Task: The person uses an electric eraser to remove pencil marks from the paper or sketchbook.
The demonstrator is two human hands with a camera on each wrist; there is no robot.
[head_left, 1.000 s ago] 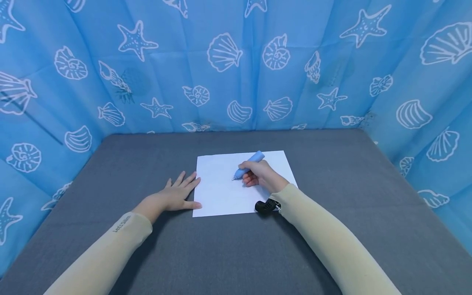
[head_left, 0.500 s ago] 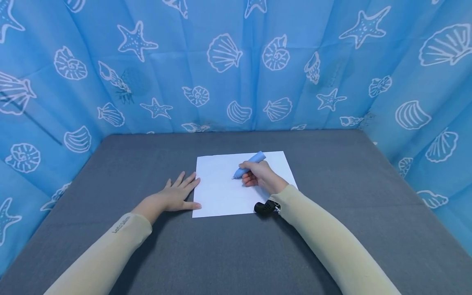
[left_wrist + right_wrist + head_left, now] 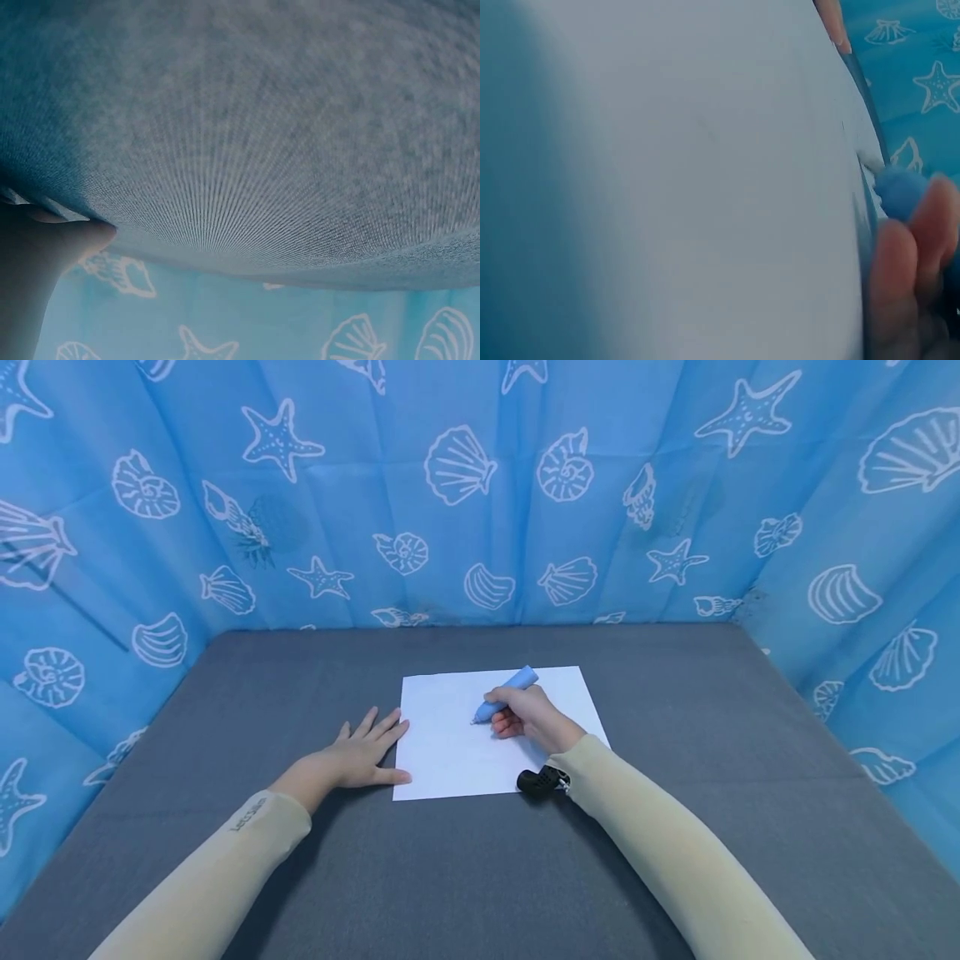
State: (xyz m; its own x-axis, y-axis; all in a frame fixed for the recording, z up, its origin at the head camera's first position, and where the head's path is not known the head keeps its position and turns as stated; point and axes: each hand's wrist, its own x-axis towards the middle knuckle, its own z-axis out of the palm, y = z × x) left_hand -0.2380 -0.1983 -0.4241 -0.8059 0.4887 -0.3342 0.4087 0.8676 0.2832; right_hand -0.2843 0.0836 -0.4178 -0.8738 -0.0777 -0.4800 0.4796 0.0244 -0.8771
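Note:
A white sheet of paper lies on the grey table. My left hand rests beside its left edge, fingers spread, with the fingertips and thumb on the paper's margin. Over the sheet my right hand pinches a thick blue pen-shaped tool, tilted with its narrow tip down at the middle of the paper. In the right wrist view, the blue barrel shows between the curled fingers, its tip at or just above the sheet. A faint line marks the paper there. The left wrist view shows only the left thumb and some fingers.
Grey cloth covers the table around the sheet. A blue curtain with white shells and starfish stands behind the table and at both sides. A black wrist device hangs below the right cuff, over the paper's lower edge.
The tool's tip has shifted very slightly left on the paper. The left hand stays in place, and the whole view has moved by a few pixels.

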